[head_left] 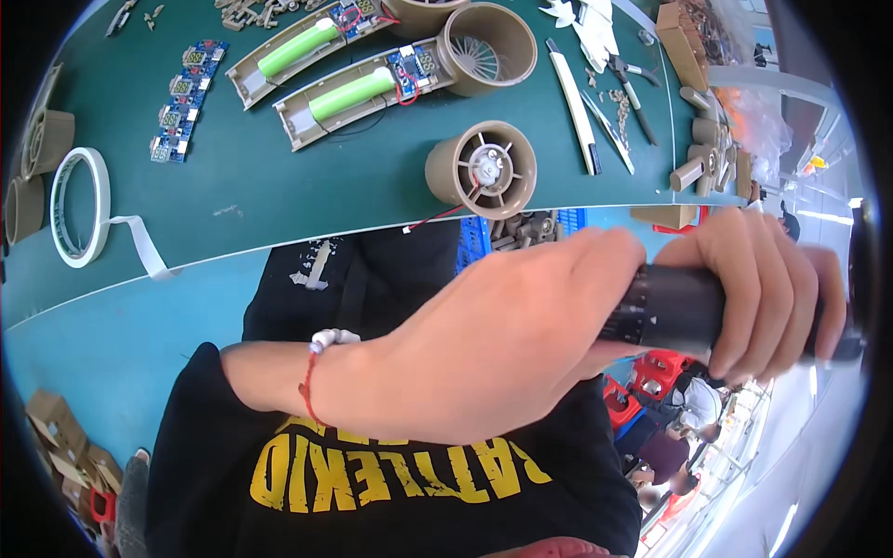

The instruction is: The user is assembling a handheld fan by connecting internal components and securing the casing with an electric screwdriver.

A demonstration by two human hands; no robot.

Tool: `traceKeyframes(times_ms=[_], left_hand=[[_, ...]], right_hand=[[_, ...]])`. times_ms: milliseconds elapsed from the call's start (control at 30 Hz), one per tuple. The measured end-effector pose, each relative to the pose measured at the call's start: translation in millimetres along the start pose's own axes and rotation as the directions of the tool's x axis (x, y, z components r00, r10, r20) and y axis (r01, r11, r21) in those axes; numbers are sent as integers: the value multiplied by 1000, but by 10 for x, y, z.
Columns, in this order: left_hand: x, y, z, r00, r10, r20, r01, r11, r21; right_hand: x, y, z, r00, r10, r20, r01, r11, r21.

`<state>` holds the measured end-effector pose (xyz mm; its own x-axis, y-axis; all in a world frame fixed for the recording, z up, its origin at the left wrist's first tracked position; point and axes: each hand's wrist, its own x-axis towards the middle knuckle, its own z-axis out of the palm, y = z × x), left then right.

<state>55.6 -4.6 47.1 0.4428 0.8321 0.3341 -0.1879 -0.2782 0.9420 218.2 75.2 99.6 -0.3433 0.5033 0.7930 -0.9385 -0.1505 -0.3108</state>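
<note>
In front of me on the right I hold a black cylindrical tool [684, 302] with a marked collar. My left hand [521, 325] reaches across my body and is closed round its collar end. My right hand [767, 288], slightly blurred, has its fingers wrapped round the thicker body. Both ends of the tool are largely hidden. Near the table's front edge stands a brown round fan housing [442, 177] with a small motor in its spoked middle. Its red wire [437, 220] hangs over the edge to a white connector. Neither hand touches the housing.
On the green table [326, 186] lie handle shells with green battery cells [352, 93], a brown tube [488, 42], a strip of blue circuit boards [186, 102], a tape roll [79, 209], pliers [637, 102] and tweezers [609, 130]. A blue crate [474, 244] stands below the edge.
</note>
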Motion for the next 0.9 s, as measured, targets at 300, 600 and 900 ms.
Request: traceKeyframes(times_ms=[300,600,900], left_hand=[[-79,-17,150,991,102,-90,-94,991,94],[-72,-525,-286,915,163,-369,-48,952,303],[-85,-677,-270,903,99,-418,64,931,358]], right_hand=[[-26,-5,171,997,53,-64,-62,988,-139],[127,-58,102,999,-4,-55,-30,786,-618],[156,-132,-70,955,8,-296,-250,560,-790]])
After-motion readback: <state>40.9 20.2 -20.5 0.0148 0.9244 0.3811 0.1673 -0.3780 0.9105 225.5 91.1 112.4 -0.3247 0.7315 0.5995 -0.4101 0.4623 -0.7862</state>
